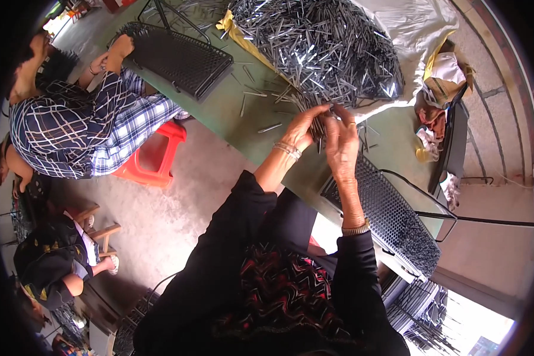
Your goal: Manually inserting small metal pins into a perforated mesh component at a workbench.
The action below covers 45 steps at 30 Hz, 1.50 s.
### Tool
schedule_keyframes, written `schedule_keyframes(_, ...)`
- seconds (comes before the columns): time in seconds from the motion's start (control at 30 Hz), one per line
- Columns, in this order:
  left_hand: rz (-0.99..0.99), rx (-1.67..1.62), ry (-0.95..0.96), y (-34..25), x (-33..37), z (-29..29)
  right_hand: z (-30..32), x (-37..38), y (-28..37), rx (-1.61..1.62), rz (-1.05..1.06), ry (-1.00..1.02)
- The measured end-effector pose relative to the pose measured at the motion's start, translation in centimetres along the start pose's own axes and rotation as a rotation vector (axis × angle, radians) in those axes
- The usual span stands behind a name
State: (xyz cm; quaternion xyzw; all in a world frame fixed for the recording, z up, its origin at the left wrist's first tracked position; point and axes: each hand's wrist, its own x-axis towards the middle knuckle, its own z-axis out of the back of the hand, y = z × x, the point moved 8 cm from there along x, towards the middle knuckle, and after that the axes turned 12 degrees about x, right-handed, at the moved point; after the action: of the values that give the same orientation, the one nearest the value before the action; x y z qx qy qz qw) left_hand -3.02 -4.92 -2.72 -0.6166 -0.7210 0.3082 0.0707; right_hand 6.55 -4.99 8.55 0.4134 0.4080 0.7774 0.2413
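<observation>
A large heap of thin, dark, shiny sticks (320, 53) lies on a white and yellow sack (421, 26) across the table. At its near edge, my left hand (301, 129) is closed around a small bundle of these sticks (318, 132), their ends poking out below the fingers. My right hand (342, 144) meets it from the right, with bent fingers pressed against the same bundle; its fingertips partly hide the sticks. Under my right forearm stands a black perforated rack (381, 199), many of its holes showing and its near end densely filled with dark pieces.
Loose sticks (269, 127) lie scattered on the green table (237, 127). At the left, a person in a checked shirt (65, 133) works at another black rack (184, 59), beside a red stool (154, 157). A thin black metal bar (480, 219) juts out at the right.
</observation>
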Motion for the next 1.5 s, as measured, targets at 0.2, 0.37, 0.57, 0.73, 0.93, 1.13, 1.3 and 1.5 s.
schedule_keyframes(0.2,0.056,0.066,0.106,-1.1,-1.4,-2.8,2.7,0.3,-5.8,0.343,-0.547,-0.110)
schedule_keyframes(0.37,0.084,-0.067,0.313,-1.4,-2.8,-4.7,-0.5,-1.0,-6.2,0.602,-0.843,-0.050)
schedule_keyframes(0.57,0.117,-0.046,0.412,-0.6,-4.5,-5.0,-3.4,-1.4,-8.2,1.110,-1.028,-0.137)
schedule_keyframes(0.73,0.157,0.004,0.443,0.4,-4.9,-5.8,-3.2,-2.4,-12.5,1.204,-1.052,-0.046)
schedule_keyframes(0.93,0.174,-0.015,0.281,0.6,-5.7,-3.2,1.5,0.5,-10.0,0.858,-0.749,-0.318)
schedule_keyframes(1.13,0.154,0.122,0.073,1.0,-4.6,0.1,1.6,-0.1,-3.9,0.660,-0.716,-0.066)
schedule_keyframes(1.3,0.059,0.258,0.028,2.1,-5.2,-0.4,0.7,-1.6,-4.9,0.507,-0.705,-0.027)
schedule_keyframes(1.5,-0.215,0.665,-0.080,-0.1,-5.6,-1.1,-0.2,-1.5,-5.8,0.492,-0.701,0.094)
